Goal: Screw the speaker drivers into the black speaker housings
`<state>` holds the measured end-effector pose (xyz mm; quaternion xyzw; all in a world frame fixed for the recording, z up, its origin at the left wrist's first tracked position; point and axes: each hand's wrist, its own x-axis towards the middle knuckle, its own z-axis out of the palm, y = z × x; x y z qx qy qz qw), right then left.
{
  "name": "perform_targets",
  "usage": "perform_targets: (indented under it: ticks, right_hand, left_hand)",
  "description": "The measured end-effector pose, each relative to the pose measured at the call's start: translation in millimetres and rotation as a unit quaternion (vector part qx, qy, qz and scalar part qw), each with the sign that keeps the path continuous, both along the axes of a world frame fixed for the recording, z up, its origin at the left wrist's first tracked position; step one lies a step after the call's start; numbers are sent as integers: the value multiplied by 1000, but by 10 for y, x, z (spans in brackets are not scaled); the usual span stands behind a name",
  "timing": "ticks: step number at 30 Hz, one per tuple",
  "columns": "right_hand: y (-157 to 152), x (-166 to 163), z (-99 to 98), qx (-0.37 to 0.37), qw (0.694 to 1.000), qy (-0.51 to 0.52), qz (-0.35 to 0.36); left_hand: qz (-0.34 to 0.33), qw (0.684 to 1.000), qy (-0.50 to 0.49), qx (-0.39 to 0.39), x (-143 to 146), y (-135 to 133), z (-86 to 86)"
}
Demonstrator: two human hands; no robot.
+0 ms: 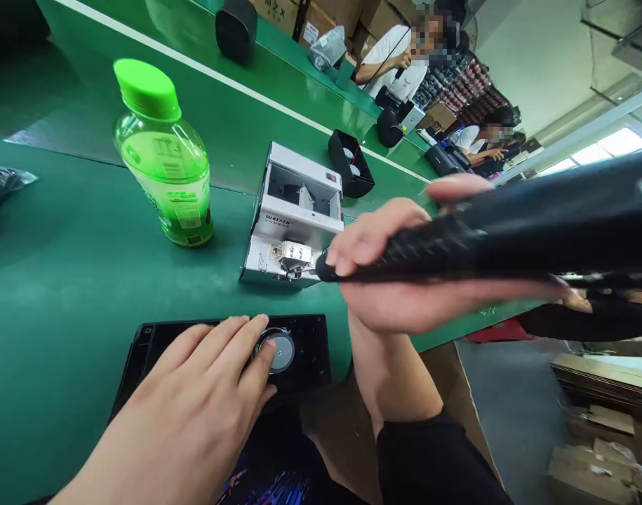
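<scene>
My right hand (394,280) is wrapped round a black electric screwdriver (499,224), which is blurred by motion and slants out to the right. The screwdriver's nose is at the front of a white screw feeder (304,189) marked WEIXIN; whether its bit touches a screw there I cannot tell. My left hand (205,400) lies with outstretched fingers over a black speaker box (310,344) at the table's near edge. Its fingertips rest beside a round silver speaker driver (282,352) set in the box. Part of the box is hidden under the hand.
A green-capped drink bottle (168,161) stands left of the feeder. Behind the feeder lies another black housing (351,163) with two round drivers. A black speaker (236,31) stands farther back. Two people (397,59) work across the green table. Cardboard boxes (594,470) are at lower right.
</scene>
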<state>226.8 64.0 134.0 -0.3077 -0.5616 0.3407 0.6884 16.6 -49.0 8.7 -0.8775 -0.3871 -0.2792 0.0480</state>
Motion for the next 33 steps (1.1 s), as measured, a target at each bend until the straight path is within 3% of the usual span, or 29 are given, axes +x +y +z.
perform_targets:
  ticks: [3,6,15,23,33]
  right_hand:
    - [298,-141,-90,-5,998,-34,51]
    - [383,-179,-182,-31,997,-17,66]
    - [370,-157,-149,-60,997,1,46]
    - [342,-115,-130,-75,996,-1,40]
    - [313,-62,-203,-81,992,-9,92]
  left_hand:
    - [-6,1000,-19,-7,-36,-137,-106]
    - [-41,999,-22,1,-57,-194,-188]
    - [-1,999,-26,-36,6,-281,-110]
    - [17,996,-52,-73,22,-361,-198]
    - [16,991,-67,-111,176,-350,-161]
